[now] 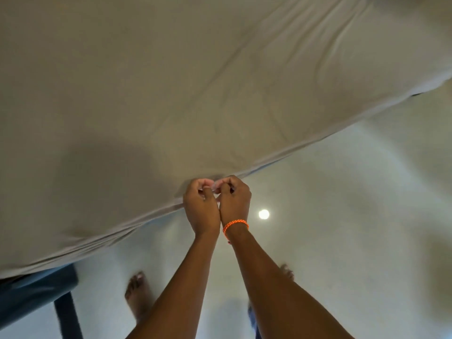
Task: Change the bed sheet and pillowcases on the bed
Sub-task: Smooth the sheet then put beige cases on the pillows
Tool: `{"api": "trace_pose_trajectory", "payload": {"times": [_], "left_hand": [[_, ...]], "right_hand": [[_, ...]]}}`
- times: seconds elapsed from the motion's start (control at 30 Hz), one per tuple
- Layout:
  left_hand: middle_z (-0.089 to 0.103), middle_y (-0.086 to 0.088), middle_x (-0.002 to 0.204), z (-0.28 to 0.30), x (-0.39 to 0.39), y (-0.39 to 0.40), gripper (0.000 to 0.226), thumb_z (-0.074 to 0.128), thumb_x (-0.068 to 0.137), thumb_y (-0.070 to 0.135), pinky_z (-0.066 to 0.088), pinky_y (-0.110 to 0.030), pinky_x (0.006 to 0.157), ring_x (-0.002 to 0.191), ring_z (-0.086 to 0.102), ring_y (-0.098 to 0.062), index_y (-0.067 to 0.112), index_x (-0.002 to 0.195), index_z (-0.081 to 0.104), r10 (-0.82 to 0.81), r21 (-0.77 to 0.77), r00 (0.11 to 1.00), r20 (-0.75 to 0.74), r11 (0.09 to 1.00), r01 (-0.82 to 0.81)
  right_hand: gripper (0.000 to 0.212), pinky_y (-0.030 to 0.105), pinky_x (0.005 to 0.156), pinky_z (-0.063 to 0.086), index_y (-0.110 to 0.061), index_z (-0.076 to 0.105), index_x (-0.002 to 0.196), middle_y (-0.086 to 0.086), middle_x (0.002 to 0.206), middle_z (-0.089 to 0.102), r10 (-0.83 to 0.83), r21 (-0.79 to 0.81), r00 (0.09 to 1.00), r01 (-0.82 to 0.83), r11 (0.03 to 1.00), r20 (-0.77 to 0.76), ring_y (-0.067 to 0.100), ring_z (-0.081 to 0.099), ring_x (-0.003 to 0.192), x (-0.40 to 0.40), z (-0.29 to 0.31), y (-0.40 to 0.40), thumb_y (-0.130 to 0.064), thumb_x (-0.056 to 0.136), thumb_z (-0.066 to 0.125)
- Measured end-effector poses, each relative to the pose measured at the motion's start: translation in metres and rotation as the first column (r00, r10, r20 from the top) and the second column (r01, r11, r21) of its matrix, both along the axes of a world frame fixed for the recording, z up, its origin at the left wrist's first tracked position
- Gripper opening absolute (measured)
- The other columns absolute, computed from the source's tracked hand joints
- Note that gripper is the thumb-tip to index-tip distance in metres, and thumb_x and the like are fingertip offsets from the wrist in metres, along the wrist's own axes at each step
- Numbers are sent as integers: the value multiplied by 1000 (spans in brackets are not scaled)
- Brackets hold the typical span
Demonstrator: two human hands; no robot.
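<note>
Both forearms reach forward, the left hand (201, 209) and right hand (235, 201) side by side, each pinching the bed sheet (171, 94) edge above the pale floor (342, 216); no writing shows.

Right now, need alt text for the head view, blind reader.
Both hands, left hand and right hand, are side by side and pinch the edge of a beige bed sheet spread over the bed. An orange bracelet circles the right wrist; bare feet stand on a pale glossy floor below.
</note>
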State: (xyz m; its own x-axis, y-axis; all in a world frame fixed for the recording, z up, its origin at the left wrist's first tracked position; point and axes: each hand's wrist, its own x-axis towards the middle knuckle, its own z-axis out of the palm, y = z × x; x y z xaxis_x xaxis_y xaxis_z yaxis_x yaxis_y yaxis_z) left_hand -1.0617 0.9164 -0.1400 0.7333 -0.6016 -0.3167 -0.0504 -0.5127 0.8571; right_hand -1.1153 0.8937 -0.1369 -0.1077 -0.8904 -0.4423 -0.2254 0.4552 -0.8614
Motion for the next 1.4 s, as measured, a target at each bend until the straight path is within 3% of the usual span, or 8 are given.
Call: {"api": "trace_pose_trajectory", "payload": {"times": [0.17,0.43,0.57,0.83,1.0,1.13,1.3,1.4], "left_hand": [[71,7,89,28,-115,-77,28,53,97,0,44,-8,60,81,65,-8,21,87,68,-87,-2,996,-10,996,87],[72,7,85,73,-262,-204,27,51,98,1,48,-13,59,76,67,-6,19,87,68,-169,-69,985,-46,984,165],[72,9,84,57,-314,-283,27,53,97,3,51,-19,61,75,67,-6,23,86,68,-181,-46,981,-69,983,178],[73,14,83,-5,-422,-473,23,54,96,14,55,-32,68,76,68,-6,30,89,68,-317,46,947,48,948,314],[74,11,102,-14,-499,-576,19,60,95,30,44,-38,85,101,62,-19,32,106,75,-509,229,758,407,860,455],[66,8,120,-2,-566,-636,28,66,87,20,43,-40,91,115,58,-23,32,112,71,-661,278,597,454,742,610],[56,5,139,0,-636,-670,44,59,86,23,43,-44,104,128,51,-24,31,129,61,-783,298,415,463,578,760],[51,7,142,-4,-670,-682,43,59,89,28,40,-42,105,129,46,-22,34,131,57,-772,376,375,512,595,711]], "right_hand": [[34,48,69,60,-24,68,72,-6,71,69,-52,-15,998,52,999,-19,15,68,70,-116,25,-70,-4,94,51],[33,43,61,58,-20,65,67,-3,67,67,-120,-64,992,119,991,-24,18,64,62,-262,64,-197,-2,92,53],[33,36,59,56,-17,65,66,-3,66,67,-133,-62,990,130,990,-38,16,64,60,-316,59,-276,0,90,51],[27,41,61,55,-25,61,73,-7,73,66,-75,-67,971,61,996,-225,17,61,66,-439,2,-465,-10,91,48],[19,37,73,52,-23,62,80,-4,93,60,-95,-225,912,3,974,-400,21,60,85,-533,3,-583,-17,92,49],[28,46,84,51,-16,68,96,8,102,58,-190,-290,832,36,956,-522,33,56,95,-613,1,-656,-22,82,44],[41,54,86,50,-13,52,128,15,126,50,-422,-182,634,409,894,-648,39,49,115,-697,4,-708,-23,89,63],[62,58,90,50,-12,39,144,16,138,45,-463,-31,641,566,824,-612,40,47,125,-738,-12,-723,-42,95,63]]}}
